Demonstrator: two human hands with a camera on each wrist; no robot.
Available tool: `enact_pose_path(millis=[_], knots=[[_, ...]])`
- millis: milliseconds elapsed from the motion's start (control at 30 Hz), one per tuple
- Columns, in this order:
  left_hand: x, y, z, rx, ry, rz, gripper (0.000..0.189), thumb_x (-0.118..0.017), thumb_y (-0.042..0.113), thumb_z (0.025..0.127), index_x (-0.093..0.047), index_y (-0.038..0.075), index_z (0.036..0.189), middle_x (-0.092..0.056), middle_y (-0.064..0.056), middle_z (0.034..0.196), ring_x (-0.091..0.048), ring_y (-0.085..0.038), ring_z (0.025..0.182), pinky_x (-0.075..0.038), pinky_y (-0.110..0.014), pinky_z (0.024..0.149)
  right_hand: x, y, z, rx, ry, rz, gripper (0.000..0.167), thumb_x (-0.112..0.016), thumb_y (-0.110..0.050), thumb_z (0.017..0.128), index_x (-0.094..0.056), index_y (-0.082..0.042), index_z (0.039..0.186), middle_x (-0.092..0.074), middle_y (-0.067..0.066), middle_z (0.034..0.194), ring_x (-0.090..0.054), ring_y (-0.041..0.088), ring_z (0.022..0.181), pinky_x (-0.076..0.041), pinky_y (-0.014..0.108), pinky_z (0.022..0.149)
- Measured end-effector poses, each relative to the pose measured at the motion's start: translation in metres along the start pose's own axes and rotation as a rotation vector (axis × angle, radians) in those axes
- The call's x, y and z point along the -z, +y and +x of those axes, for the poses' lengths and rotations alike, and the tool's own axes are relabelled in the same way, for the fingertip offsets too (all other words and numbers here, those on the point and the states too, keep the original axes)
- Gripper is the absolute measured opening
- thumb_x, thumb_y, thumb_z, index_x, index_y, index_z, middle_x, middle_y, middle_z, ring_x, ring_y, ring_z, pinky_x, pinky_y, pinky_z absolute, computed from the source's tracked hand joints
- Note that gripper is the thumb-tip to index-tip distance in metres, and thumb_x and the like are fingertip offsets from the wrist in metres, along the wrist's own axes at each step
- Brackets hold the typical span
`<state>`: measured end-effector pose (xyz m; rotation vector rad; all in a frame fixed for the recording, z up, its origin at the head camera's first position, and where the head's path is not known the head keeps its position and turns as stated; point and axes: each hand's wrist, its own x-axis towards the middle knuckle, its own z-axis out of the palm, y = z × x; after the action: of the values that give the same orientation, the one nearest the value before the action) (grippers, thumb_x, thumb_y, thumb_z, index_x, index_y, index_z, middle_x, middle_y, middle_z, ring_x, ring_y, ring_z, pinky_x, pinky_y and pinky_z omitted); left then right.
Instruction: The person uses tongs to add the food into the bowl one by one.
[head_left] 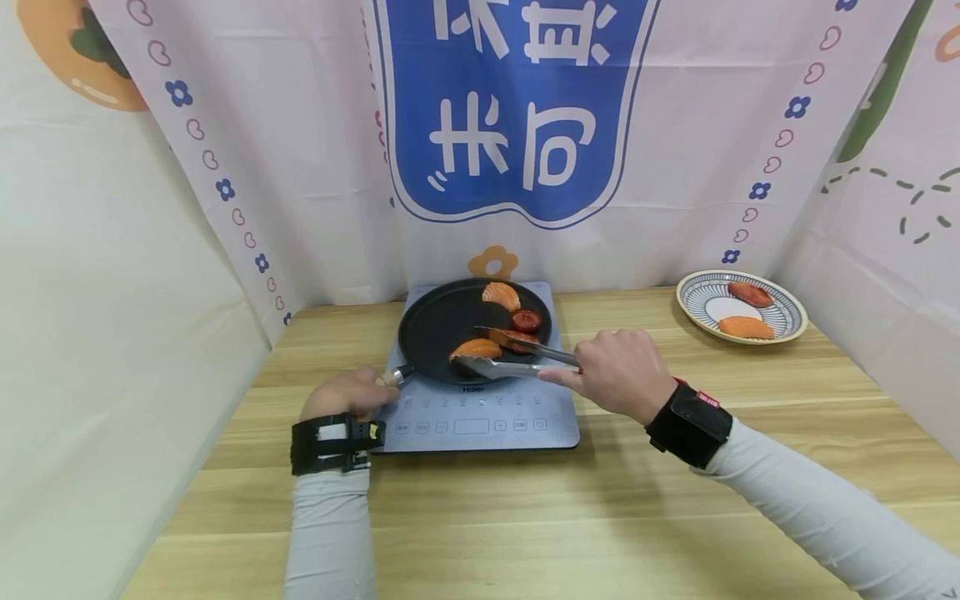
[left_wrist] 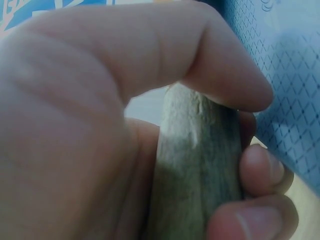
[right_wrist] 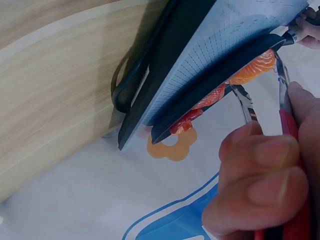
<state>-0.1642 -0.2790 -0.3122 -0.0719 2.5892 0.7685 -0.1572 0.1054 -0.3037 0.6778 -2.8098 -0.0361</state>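
Note:
My left hand (head_left: 345, 393) grips the wooden handle (left_wrist: 192, 165) of a black frying pan (head_left: 442, 321), fingers curled round it. The pan sits on an induction cooktop (head_left: 480, 408). With my right hand (head_left: 618, 371) I hold metal tongs (head_left: 517, 368) with red on the handles. Their spread tips straddle an orange salmon-like slice (head_left: 478, 348) at the pan's near side. Beside it lie a reddish piece (head_left: 519, 339), partly behind the tongs, and a round dark red piece (head_left: 526, 321). Another white-striped orange slice (head_left: 501, 295) rests near the far rim.
At the back right of the wooden table (head_left: 480, 517) stands a patterned plate (head_left: 692, 307) with a reddish piece (head_left: 750, 293) and an orange slice (head_left: 746, 327). A printed white curtain (head_left: 315, 167) hangs directly behind the cooktop.

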Motion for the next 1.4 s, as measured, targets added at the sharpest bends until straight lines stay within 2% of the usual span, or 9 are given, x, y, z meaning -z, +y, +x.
enact_pose_path(millis=[233,567,700,900,1100,1400], knots=[[0.0,0.0,0.0,0.009,-0.001,-0.01,0.026,-0.06,0.03,0.1,-0.053,0.006,0.101,-0.052,-0.002,0.074,-0.049,-0.015,0.063,-0.04,-0.026,0.058,0.002,-0.002,0.001,-0.001,0.008,-0.015,0.067,-0.059,-0.074,0.094,-0.043,-0.02,0.057,-0.024,-0.008,0.057,-0.033,0.012,0.046,-0.018,0.028,0.045],[-0.001,-0.001,0.002,0.008,-0.008,-0.002,0.024,-0.06,0.03,0.099,-0.053,0.008,0.095,-0.052,0.0,0.07,-0.048,-0.013,0.06,-0.039,-0.024,0.056,-0.003,-0.004,-0.003,-0.019,0.084,-0.001,0.074,-0.062,-0.076,0.091,-0.028,-0.021,0.055,-0.016,-0.008,0.057,-0.022,0.011,0.046,-0.013,0.028,0.046],[0.0,-0.001,0.002,0.007,-0.008,-0.01,0.023,-0.06,0.03,0.099,-0.053,0.009,0.092,-0.051,0.001,0.067,-0.047,-0.013,0.058,-0.038,-0.024,0.055,-0.007,-0.004,-0.003,-0.04,0.087,0.014,0.074,-0.061,-0.078,0.091,-0.028,-0.022,0.055,-0.016,-0.009,0.057,-0.023,0.011,0.045,-0.013,0.028,0.046],[0.0,-0.003,0.001,0.015,-0.002,-0.008,0.025,-0.061,0.031,0.099,-0.053,0.008,0.095,-0.052,0.0,0.069,-0.048,-0.014,0.06,-0.038,-0.025,0.056,-0.01,-0.004,-0.004,-0.047,0.098,0.015,0.074,-0.061,-0.079,0.09,-0.029,-0.021,0.055,-0.017,-0.009,0.057,-0.028,0.012,0.044,-0.016,0.028,0.044],[-0.001,-0.001,0.001,0.02,-0.005,0.002,0.025,-0.06,0.031,0.099,-0.053,0.008,0.096,-0.052,0.0,0.07,-0.048,-0.013,0.06,-0.038,-0.025,0.056,-0.011,-0.003,-0.005,-0.054,0.1,0.01,0.074,-0.06,-0.08,0.089,-0.03,-0.021,0.055,-0.017,-0.009,0.056,-0.026,0.012,0.044,-0.015,0.029,0.044],[-0.001,0.0,0.003,0.018,-0.004,0.009,0.023,-0.059,0.03,0.1,-0.053,0.008,0.097,-0.051,0.0,0.069,-0.047,-0.013,0.06,-0.038,-0.025,0.056,-0.013,0.002,-0.011,-0.066,0.104,0.044,0.069,-0.064,-0.077,0.089,-0.039,-0.021,0.057,-0.022,-0.009,0.055,-0.031,0.014,0.043,-0.018,0.029,0.043]])
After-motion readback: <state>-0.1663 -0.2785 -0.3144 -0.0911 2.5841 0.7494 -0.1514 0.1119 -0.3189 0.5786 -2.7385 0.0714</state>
